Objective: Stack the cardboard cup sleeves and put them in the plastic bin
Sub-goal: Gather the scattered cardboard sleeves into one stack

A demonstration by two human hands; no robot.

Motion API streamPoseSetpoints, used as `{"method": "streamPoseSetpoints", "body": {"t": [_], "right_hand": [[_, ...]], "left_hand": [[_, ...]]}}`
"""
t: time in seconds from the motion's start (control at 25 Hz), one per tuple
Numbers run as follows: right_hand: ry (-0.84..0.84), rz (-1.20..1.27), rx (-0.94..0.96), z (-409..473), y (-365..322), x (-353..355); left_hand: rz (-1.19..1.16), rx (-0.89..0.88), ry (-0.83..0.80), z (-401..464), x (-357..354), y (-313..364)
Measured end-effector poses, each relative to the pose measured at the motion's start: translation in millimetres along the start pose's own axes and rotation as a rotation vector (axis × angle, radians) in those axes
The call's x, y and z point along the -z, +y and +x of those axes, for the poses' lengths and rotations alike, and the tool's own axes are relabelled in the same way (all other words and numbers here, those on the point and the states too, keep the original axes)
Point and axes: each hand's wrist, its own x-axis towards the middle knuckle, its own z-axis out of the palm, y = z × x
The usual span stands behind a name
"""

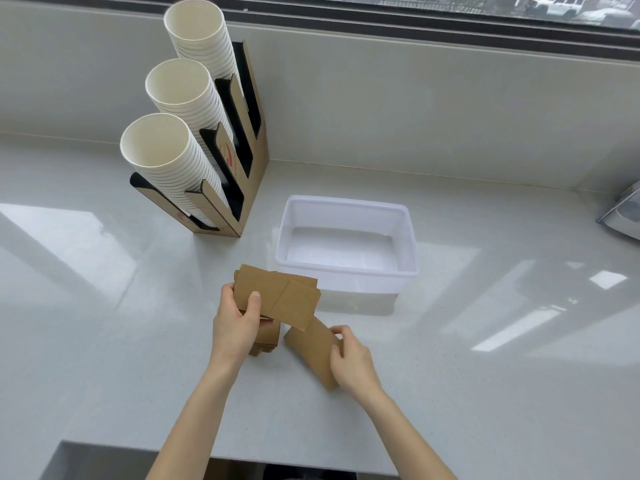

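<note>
My left hand (239, 323) grips a small stack of flat brown cardboard cup sleeves (277, 294), held just above the counter with my thumb on top. Under that hand a few more sleeves (265, 341) lie piled on the counter. My right hand (349, 360) pinches a single flat sleeve (311, 348) that rests slanted on the counter. The white translucent plastic bin (408, 237) stands just beyond the sleeves, with nothing inside it.
A cardboard cup dispenser (256, 174) with three stacks of white paper cups (156, 143) stands at the back left. The white counter (104, 306) runs to a wall under a window. A grey object (623, 216) sits at the right edge.
</note>
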Motion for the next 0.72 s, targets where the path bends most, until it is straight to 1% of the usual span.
{"method": "streamPoseSetpoints", "body": {"t": [0.12,0.24,0.32,0.36,0.4,0.48,0.6,0.72], "right_hand": [[0.117,0.109,-0.028,2.1,3.3,22.3],[0.312,0.240,-0.043,3.3,4.0,45.8],[0.426,0.349,-0.020,3.9,0.7,58.8],[0.448,0.388,0.004,3.5,-2.6,63.4],[0.446,0.409,0.040,3.0,-7.0,66.6],[0.376,0.393,0.135,2.0,-17.1,68.9],[0.246,0.269,0.253,1.7,-29.3,63.2],[0.196,0.129,0.318,2.7,-34.1,54.0]], "left_hand": [[-0.002,-0.004,-0.004,0.0,-0.5,1.2],[0.003,-0.012,-0.005,0.3,-2.4,2.8],[0.006,-0.014,-0.008,0.2,-4.5,3.3],[0.014,-0.014,-0.013,0.0,-5.6,3.3],[0.022,-0.014,-0.022,-0.3,-7.2,3.4],[0.024,-0.014,-0.040,-2.1,-11.2,3.7],[0.009,-0.008,-0.071,-5.7,-16.6,5.8],[-0.048,-0.006,-0.106,-8.8,-21.6,8.7]]}}
